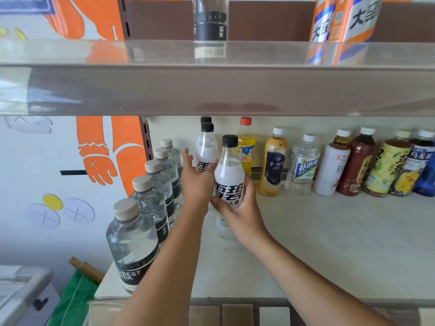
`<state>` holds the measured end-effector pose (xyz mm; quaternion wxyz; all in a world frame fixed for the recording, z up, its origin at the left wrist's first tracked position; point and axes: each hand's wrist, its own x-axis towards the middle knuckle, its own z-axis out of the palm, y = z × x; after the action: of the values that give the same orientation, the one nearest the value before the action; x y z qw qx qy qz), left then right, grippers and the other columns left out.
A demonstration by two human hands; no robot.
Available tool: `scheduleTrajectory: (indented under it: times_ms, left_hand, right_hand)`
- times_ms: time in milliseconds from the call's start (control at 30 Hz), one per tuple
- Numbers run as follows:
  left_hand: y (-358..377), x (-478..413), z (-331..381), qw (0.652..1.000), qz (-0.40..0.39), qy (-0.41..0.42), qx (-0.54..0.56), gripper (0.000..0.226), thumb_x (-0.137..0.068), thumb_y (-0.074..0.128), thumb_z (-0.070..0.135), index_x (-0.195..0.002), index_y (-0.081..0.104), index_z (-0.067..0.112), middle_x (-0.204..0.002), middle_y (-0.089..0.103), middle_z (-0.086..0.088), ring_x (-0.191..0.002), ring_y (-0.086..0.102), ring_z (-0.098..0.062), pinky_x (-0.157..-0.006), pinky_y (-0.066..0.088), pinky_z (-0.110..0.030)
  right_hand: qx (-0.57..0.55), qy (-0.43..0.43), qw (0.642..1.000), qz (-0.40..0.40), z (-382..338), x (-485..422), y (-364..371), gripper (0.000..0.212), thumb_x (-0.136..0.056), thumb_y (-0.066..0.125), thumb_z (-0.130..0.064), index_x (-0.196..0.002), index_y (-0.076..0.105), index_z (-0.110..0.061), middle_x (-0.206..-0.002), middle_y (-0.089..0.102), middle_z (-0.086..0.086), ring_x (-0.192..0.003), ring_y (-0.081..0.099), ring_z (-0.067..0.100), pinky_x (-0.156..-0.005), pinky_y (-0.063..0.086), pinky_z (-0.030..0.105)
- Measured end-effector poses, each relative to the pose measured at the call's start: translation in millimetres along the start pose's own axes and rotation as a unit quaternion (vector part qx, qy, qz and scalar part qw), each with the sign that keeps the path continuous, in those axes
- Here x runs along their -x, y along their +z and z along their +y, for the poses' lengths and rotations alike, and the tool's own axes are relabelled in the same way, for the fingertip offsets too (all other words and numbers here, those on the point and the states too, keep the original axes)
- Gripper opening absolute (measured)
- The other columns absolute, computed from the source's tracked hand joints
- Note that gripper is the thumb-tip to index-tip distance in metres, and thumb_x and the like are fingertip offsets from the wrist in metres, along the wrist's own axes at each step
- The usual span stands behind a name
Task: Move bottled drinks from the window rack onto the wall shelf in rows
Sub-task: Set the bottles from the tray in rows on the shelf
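Head view: my right hand (237,208) grips black-capped bottle (229,175) mid-frame, left hand (197,177) open beside it; I'd land it upright, in line.

centre bottle (229,184): white label, black print, black cap | left-row bottles (131,241): clear, black labels, beige caps | yellow drink (246,149): red cap | mural (127,142): orange, white

Wall graphic, left: orange cartoon figure (128,147) w/ an orange hand (98,169) marked by an X. Below it, a yellow disc (52,201) sits atop two lilac discs (78,214), each w/ an X. Blue sign (26,4) far top left, partly cut off. Near left corner: grey-white unit (23,290) w/ black knob (40,303); green cloth (73,300) just right of it; wooden stick (84,267) above the cloth. Cardboard pcs (237,315) at near edge, centre.
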<state>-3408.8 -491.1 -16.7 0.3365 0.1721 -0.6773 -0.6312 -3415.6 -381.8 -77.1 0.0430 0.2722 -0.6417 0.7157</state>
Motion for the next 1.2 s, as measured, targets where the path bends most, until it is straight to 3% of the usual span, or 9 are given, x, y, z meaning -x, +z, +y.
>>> scheduleTrajectory:
  times_ms: [167,300,367,500,667,767,833,1033,1200]
  left_hand:
    - [-3,41,-1,0.992,0.063,-0.018,0.112,0.033,-0.103,0.044,0.03,-0.132,0.057,0.02,-0.129,0.061,0.005,-0.119,0.056,-0.012,-0.101,0.044,-0.031]
    - [-11,53,-19,0.995,0.045,-0.014,0.086,0.03,-0.104,0.038,0.028,-0.104,0.067,0.024,-0.099,0.072,0.005,-0.097,0.067,-0.01,-0.087,0.052,-0.033]
    - [-16,54,-25,0.997,0.048,0.007,0.052,0.032,-0.101,0.036,0.034,-0.105,0.067,0.028,-0.099,0.072,0.009,-0.097,0.066,-0.005,-0.088,0.051,-0.033]
    - [-25,54,-25,0.998,0.048,0.029,-0.003,0.023,-0.103,0.038,0.03,-0.113,0.058,0.034,-0.098,0.064,0.026,-0.093,0.056,0.017,-0.088,0.045,-0.024]
    - [-23,54,-28,0.998,0.052,0.012,-0.021,0.035,-0.103,0.042,0.032,-0.136,0.052,0.028,-0.117,0.061,0.013,-0.116,0.057,-0.007,-0.106,0.044,-0.036]
    - [-23,53,-31,0.998,0.052,0.011,-0.041,0.038,-0.102,0.042,0.032,-0.139,0.051,0.028,-0.123,0.061,0.009,-0.121,0.056,-0.011,-0.108,0.042,-0.038]
    - [-24,53,-30,0.998,0.05,0.005,-0.034,0.037,-0.102,0.042,0.03,-0.138,0.052,0.027,-0.125,0.061,0.007,-0.122,0.055,-0.012,-0.109,0.041,-0.037]
    - [-28,58,-27,0.999,0.045,-0.022,0.011,0.033,-0.102,0.043,0.027,-0.131,0.056,0.028,-0.113,0.06,0.013,-0.114,0.056,-0.007,-0.104,0.043,-0.032]
    - [-25,59,-28,0.999,0.022,-0.03,0.012,0.036,-0.099,0.04,0.027,-0.128,0.059,0.022,-0.118,0.067,0.001,-0.113,0.061,-0.013,-0.103,0.047,-0.04]
  right_hand:
    - [-0.028,-0.007,0.999,0.02,0,-8,20,0.07,-0.079,0.085,-0.016,-0.127,0.043,-0.046,-0.12,0.067,-0.021,-0.111,0.066,0.004,-0.09,0.054,0.029]
    - [-0.06,-0.012,0.998,0.014,-4,-12,38,0.058,-0.081,0.082,-0.006,-0.122,0.05,-0.032,-0.113,0.071,-0.005,-0.101,0.071,0.009,-0.081,0.054,0.022]
    - [-0.082,-0.013,0.997,0.003,-6,-11,47,0.051,-0.082,0.08,-0.006,-0.119,0.052,-0.027,-0.108,0.07,-0.001,-0.094,0.07,0.009,-0.079,0.053,0.021]
    - [-0.119,-0.008,0.993,-0.014,-9,-10,58,0.058,-0.073,0.075,-0.034,-0.126,0.052,-0.023,-0.112,0.068,0.006,-0.101,0.067,0.018,-0.092,0.055,0.039]
    - [-0.091,0.004,0.996,-0.022,-6,-12,53,0.059,-0.069,0.074,-0.04,-0.124,0.053,-0.033,-0.112,0.07,0.0,-0.099,0.069,0.013,-0.085,0.054,0.028]
    - [-0.058,0.008,0.998,-0.01,-1,-16,50,0.056,-0.08,0.079,-0.017,-0.127,0.051,-0.031,-0.109,0.071,-0.006,-0.093,0.069,0.005,-0.079,0.053,0.022]
    - [-0.039,0.001,0.999,-0.002,2,-15,50,0.059,-0.084,0.076,-0.004,-0.124,0.051,-0.039,-0.11,0.071,-0.007,-0.096,0.07,0.008,-0.083,0.054,0.027]
    - [0.001,0.007,1.0,0.01,1,-15,51,0.058,-0.08,0.078,-0.015,-0.113,0.053,-0.055,-0.11,0.072,-0.015,-0.101,0.071,0.011,-0.094,0.055,0.043]
    - [0.016,0.016,0.999,0.043,-5,-10,50,0.056,-0.08,0.08,-0.009,-0.114,0.053,-0.045,-0.101,0.07,-0.026,-0.094,0.069,-0.001,-0.082,0.052,0.022]
